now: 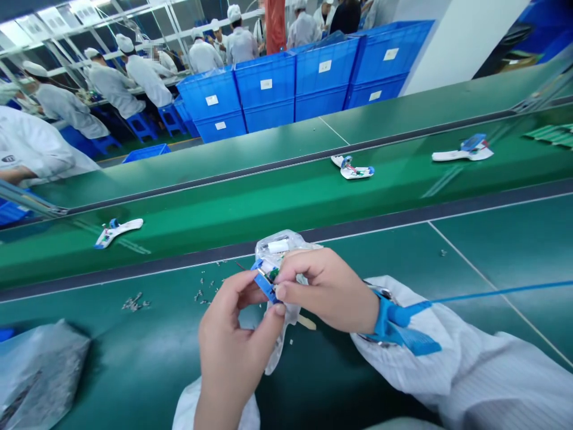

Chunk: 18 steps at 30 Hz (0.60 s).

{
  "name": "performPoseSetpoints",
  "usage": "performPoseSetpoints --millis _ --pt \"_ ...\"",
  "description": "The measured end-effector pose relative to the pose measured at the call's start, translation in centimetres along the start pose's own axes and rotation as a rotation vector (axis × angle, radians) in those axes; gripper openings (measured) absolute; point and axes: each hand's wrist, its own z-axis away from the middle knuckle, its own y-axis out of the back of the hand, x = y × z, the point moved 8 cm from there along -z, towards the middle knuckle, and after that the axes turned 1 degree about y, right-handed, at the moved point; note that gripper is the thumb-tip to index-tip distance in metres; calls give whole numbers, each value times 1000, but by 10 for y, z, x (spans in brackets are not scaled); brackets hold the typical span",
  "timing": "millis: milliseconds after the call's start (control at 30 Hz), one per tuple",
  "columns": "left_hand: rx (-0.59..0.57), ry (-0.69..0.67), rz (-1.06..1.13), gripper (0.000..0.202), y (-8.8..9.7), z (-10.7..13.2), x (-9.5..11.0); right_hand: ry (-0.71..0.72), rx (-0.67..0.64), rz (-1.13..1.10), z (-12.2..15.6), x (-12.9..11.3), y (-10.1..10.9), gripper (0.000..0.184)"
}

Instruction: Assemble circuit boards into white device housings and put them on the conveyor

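Between the fingertips of my left hand (239, 325) is a small blue plastic part (267, 286) with green and metal bits on it. My right hand (324, 286) pinches at the same part from the right; thumb and forefinger meet at its green side, and what lies between them is hidden. Below and behind the hands rests a clear, whitish plastic piece (286, 242), partly covered by them; a white block (278, 246) shows at its top. A blue wrist strap (398, 325) with a cord circles my right wrist.
Tiny metal parts (134, 303) lie loose on the green bench left of my hands. A plastic bag (49, 370) sits front left. On the green belt are white housings (119, 232), (356, 170), (465, 154) with blue parts. Blue crates (264, 86) and seated people in white stand beyond.
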Motion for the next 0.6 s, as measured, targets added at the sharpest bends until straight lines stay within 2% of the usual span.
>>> performPoseSetpoints --millis 67,167,267,333,400,500,600 --pt "-11 47 78 37 -1 0 -3 35 -6 -24 -2 0 4 18" --pt "15 158 307 31 -1 -1 -11 77 27 -34 -6 0 18 19" --pt "70 233 547 27 -1 -4 -18 76 154 177 -10 1 41 11" --pt "51 266 663 26 -5 -6 -21 120 227 329 -9 -4 51 19" --pt "-3 314 743 24 -12 -7 -24 244 167 354 -6 -15 44 26" --pt "-85 403 849 21 -22 -5 -27 468 -65 299 4 -33 17 20" --pt "-110 476 935 17 -27 -2 -29 555 -153 314 10 -40 1 20"
